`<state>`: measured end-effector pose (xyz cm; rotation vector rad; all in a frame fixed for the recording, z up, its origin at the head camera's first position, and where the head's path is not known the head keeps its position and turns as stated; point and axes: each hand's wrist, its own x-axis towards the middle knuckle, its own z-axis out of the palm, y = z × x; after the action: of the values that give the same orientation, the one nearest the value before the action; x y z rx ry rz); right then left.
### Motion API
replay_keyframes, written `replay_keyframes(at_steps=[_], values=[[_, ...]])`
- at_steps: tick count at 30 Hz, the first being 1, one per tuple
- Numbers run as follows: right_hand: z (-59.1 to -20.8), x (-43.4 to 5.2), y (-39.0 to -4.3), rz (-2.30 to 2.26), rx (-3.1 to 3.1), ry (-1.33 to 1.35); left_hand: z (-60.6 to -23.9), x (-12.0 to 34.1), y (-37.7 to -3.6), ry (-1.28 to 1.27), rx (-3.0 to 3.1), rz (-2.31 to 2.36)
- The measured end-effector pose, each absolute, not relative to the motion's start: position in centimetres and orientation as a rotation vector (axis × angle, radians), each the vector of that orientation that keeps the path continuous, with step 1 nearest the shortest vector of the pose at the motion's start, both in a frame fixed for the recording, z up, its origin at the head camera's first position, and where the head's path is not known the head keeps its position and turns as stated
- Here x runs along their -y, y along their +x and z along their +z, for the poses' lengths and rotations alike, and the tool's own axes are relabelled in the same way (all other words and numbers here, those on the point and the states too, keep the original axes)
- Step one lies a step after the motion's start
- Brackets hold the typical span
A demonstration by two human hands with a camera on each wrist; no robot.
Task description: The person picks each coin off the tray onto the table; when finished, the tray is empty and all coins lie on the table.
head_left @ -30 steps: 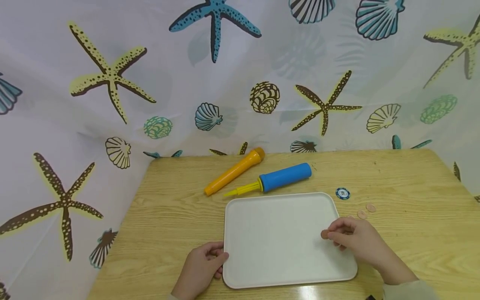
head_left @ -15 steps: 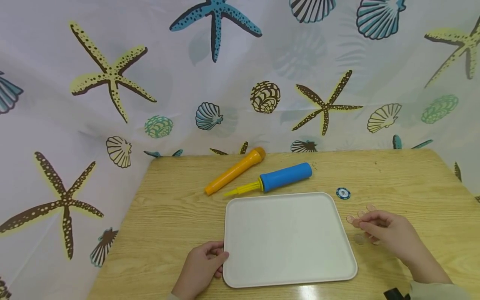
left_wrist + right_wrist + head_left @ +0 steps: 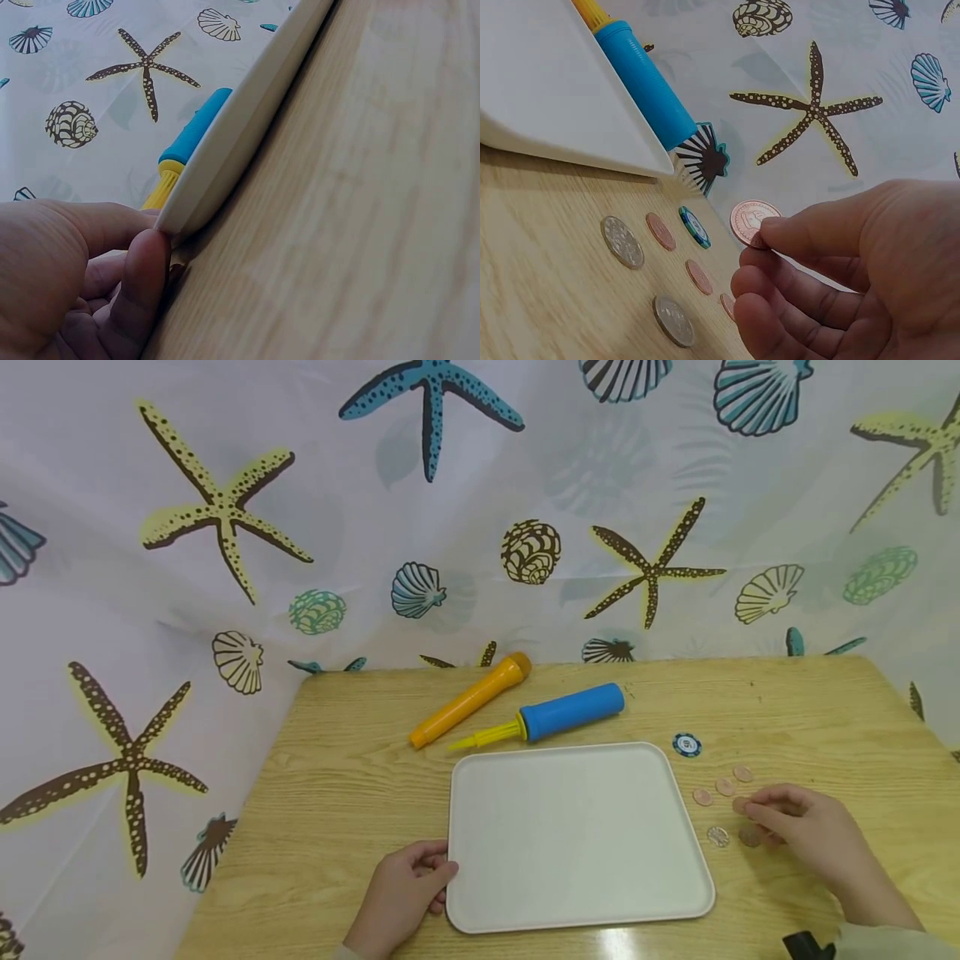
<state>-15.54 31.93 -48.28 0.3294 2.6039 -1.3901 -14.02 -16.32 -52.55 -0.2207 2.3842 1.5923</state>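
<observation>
My right hand (image 3: 813, 831) pinches a copper coin (image 3: 746, 220) between thumb and fingertips, raised above the table to the right of the tray. Below it on the wood lie two silver coins (image 3: 622, 242), and a little farther off are three copper coins (image 3: 702, 797). A blue-and-white poker chip (image 3: 687, 745) rests flat beyond the tray's far right corner. The white tray (image 3: 577, 839) holds nothing. At its left side my left hand (image 3: 401, 893) grips the rim, the thumb and fingers pinching the edge in the left wrist view.
An orange toy microphone (image 3: 471, 700) lies behind the tray on the wooden table (image 3: 322, 802). Beside it is a blue balloon pump (image 3: 572, 712) with a yellow nozzle. A curtain (image 3: 480, 502) printed with starfish and shells hangs behind the table.
My right hand has moved from above the tray's right side out to the right, still pinching the copper coin. Coins it covered have come into view. My left hand stays at the rim.
</observation>
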Motion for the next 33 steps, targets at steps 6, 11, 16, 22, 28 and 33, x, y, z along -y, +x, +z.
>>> replay_keyframes(at_steps=[6,11,16,22,28,33], values=[[-48.6,-33.3,-15.4,-1.372,-2.613,0.419,-52.3,16.2,-14.0,-0.223,-2.381,1.585],[-48.9,-34.0,-15.3,-1.317,-2.607,0.517,-52.2,16.2,-13.9,-0.226,-2.382,1.585],[-49.2,-34.1,-15.3,-1.267,-2.638,0.583,-52.3,16.2,-14.0,-0.23,-2.38,1.582],[-49.6,-34.4,-15.5,-1.169,-2.66,0.598,-52.3,16.2,-14.1,-0.229,-2.383,1.58],[-50.1,-34.7,-15.7,-1.176,-2.622,0.573,-52.2,16.2,-14.1,-0.227,-2.382,1.582],[-50.3,-34.9,-16.1,-1.142,-2.636,0.518,-52.1,16.1,-14.0,-0.236,-2.391,1.582]])
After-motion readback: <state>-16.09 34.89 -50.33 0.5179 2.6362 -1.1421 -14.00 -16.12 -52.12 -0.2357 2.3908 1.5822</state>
